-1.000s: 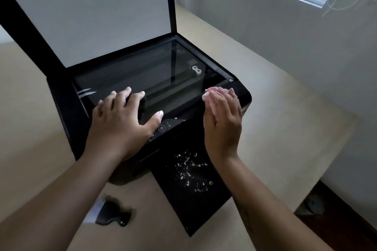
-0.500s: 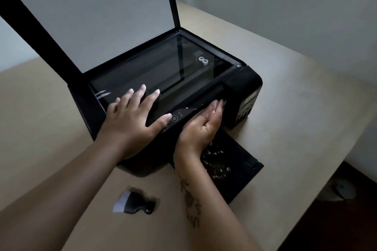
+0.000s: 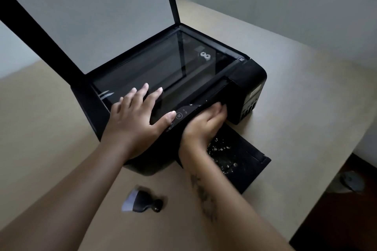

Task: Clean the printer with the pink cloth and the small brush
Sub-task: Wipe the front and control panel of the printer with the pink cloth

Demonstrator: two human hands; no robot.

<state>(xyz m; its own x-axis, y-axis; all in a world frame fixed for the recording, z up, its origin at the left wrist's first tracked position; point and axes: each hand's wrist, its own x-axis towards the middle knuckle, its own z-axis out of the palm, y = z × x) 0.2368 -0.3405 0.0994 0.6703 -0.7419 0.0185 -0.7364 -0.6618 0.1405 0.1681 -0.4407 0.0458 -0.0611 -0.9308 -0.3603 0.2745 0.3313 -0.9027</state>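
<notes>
A black printer (image 3: pixel 247 76) stands on the table with its scanner lid (image 3: pixel 91 16) raised and the glass (image 3: pixel 163 63) exposed. My left hand (image 3: pixel 136 116) lies flat, fingers spread, on the glass edge beside the control panel (image 3: pixel 183 114). My right hand (image 3: pixel 206 124) is empty, with its fingertips pressed in under the front lip of the scanner unit. Below it the output tray (image 3: pixel 248 161) sticks out, sprinkled with pale crumbs (image 3: pixel 222 149). The small brush (image 3: pixel 142 201), black with white bristles, lies on the table near my left forearm. No pink cloth is in view.
The beige table (image 3: pixel 295 108) runs right to an edge, with dark floor and a round grey object (image 3: pixel 353 181) below it. A grey wall rises behind the table.
My right hand dropped from above the printer's right side to the front and slid its fingers under the scanner lip. The left hand stayed put. The view tilted downward.
</notes>
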